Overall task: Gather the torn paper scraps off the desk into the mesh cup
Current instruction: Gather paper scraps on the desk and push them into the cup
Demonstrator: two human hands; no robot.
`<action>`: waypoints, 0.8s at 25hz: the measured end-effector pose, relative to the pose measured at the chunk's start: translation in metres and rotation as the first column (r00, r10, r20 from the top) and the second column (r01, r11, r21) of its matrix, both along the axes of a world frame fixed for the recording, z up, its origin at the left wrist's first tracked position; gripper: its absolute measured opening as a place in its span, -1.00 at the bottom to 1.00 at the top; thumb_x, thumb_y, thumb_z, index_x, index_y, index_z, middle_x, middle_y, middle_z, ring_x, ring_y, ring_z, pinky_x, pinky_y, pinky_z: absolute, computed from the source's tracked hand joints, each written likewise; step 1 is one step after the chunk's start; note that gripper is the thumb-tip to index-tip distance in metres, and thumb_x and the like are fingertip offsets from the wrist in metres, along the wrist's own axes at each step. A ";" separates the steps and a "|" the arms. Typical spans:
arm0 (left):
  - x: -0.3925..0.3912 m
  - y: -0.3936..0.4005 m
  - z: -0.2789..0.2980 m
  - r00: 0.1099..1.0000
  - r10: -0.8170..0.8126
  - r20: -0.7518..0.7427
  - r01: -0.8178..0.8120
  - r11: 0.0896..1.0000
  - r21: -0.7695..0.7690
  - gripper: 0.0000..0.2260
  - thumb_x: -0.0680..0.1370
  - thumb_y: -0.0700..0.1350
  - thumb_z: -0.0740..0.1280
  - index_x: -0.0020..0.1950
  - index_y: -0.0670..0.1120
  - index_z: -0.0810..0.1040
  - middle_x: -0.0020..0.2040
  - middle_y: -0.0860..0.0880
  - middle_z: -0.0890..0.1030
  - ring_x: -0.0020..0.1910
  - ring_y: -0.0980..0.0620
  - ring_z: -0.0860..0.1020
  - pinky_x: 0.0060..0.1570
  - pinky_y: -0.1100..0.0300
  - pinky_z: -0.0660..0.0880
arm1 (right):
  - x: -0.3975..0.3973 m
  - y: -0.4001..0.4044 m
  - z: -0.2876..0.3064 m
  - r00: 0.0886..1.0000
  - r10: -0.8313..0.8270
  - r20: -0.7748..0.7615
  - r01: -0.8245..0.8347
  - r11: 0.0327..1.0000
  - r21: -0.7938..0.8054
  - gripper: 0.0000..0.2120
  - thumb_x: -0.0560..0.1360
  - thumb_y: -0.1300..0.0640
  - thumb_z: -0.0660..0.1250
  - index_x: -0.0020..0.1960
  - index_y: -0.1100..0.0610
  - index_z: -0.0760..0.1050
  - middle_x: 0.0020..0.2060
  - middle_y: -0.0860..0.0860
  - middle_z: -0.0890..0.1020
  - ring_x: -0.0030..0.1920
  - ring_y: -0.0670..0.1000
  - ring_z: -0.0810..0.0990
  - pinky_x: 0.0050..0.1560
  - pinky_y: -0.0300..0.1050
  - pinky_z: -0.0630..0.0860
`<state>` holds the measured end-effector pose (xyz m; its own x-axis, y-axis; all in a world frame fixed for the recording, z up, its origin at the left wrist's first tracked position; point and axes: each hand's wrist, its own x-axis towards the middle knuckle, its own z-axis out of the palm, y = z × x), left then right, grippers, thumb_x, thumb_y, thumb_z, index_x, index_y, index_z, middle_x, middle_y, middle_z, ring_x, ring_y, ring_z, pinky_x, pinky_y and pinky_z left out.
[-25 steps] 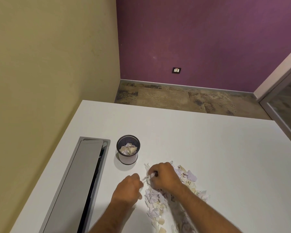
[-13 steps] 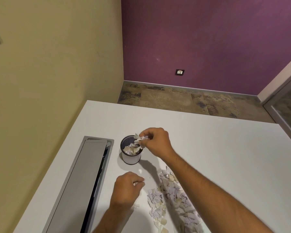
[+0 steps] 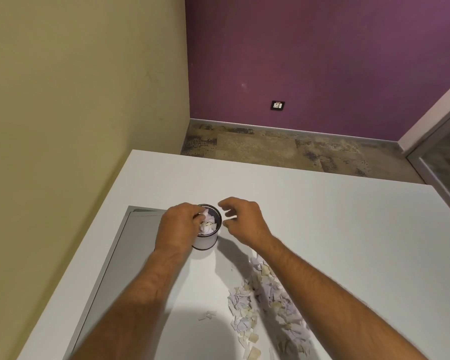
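Observation:
The mesh cup (image 3: 207, 241) stands on the white desk (image 3: 322, 216), partly filled with pale torn scraps. My left hand (image 3: 178, 226) is over the cup's left rim, its fingertips pinching scraps (image 3: 205, 215) inside the opening. My right hand (image 3: 244, 220) hovers just right of the cup, fingers loosely curled and holding nothing. A long pile of torn paper scraps (image 3: 265, 305) lies on the desk under my right forearm, and a few loose bits (image 3: 207, 315) lie to its left.
A grey cable-tray lid (image 3: 130, 250) is set into the desk left of the cup. The desk's far edge meets patterned floor, with a yellow wall on the left and a purple wall behind. A door frame stands at the right.
My right hand let its scraps go into the cup and drew back to the right. My left hand rose from the desk to the cup's rim with scraps.

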<state>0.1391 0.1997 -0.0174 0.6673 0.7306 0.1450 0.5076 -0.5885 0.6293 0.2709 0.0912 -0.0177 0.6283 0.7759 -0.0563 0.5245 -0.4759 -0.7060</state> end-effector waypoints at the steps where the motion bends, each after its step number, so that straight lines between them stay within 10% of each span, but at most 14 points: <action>1: 0.003 0.003 -0.002 0.995 -0.035 -0.090 0.036 0.999 0.016 -0.85 0.50 -0.10 0.41 0.05 -0.02 0.68 -0.02 -0.10 0.70 -0.01 -0.13 0.61 0.02 0.05 0.54 | 0.004 -0.008 -0.003 0.998 -0.052 -0.019 0.052 0.999 0.011 -0.63 0.35 0.34 0.45 0.09 0.03 0.61 -0.11 -0.07 0.68 -0.16 -0.08 0.66 0.00 -0.17 0.61; 4: 0.008 -0.001 -0.004 0.975 -0.094 -0.200 0.108 0.992 0.061 -0.86 0.51 -0.07 0.35 0.04 -0.01 0.62 -0.04 -0.08 0.67 0.02 -0.16 0.54 -0.09 0.04 0.52 | 0.022 -0.033 -0.016 0.993 -0.121 0.004 0.121 0.993 -0.014 -0.77 0.40 0.29 0.45 0.01 0.05 0.64 -0.22 -0.08 0.68 -0.22 -0.14 0.64 -0.01 -0.19 0.62; 8: 0.005 -0.034 -0.012 0.936 -0.352 0.030 0.332 0.905 0.265 -0.81 0.51 -0.08 0.41 0.11 -0.05 0.61 0.02 0.00 0.66 0.03 -0.06 0.56 -0.03 -0.01 0.59 | 0.042 -0.066 -0.031 0.993 -0.088 0.082 0.108 0.952 -0.286 -0.77 0.47 0.15 0.39 0.12 0.04 0.62 0.06 0.00 0.68 -0.01 -0.03 0.63 0.07 -0.18 0.54; 15: 0.013 -0.097 -0.062 0.764 -0.469 -0.444 0.377 0.882 -0.282 -0.20 0.36 0.33 0.38 0.48 0.19 0.09 0.53 0.03 0.16 0.47 -0.07 0.16 0.33 -0.06 0.35 | 0.021 -0.089 -0.053 0.955 0.277 0.108 -0.147 0.757 -0.637 -0.65 0.40 0.12 0.39 0.17 -0.11 0.51 0.01 0.00 0.51 0.04 0.07 0.53 -0.07 0.01 0.57; 20: 0.019 -0.115 -0.075 0.764 -0.331 -0.554 0.309 0.941 -0.135 -0.35 0.40 0.32 0.34 0.40 0.16 0.22 0.35 -0.04 0.34 0.29 -0.11 0.32 0.11 -0.01 0.45 | 0.009 -0.090 -0.060 0.895 0.376 0.241 -0.148 0.759 -0.634 -0.68 0.45 0.14 0.36 0.20 0.00 0.56 0.05 0.05 0.56 0.02 0.08 0.55 -0.10 -0.01 0.59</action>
<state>0.1579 0.0849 -0.0924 0.8178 0.4573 -0.3495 0.5623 -0.7644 0.3155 0.2796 0.0014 -0.0778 0.4708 0.7951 -0.3823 0.8372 -0.5393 -0.0906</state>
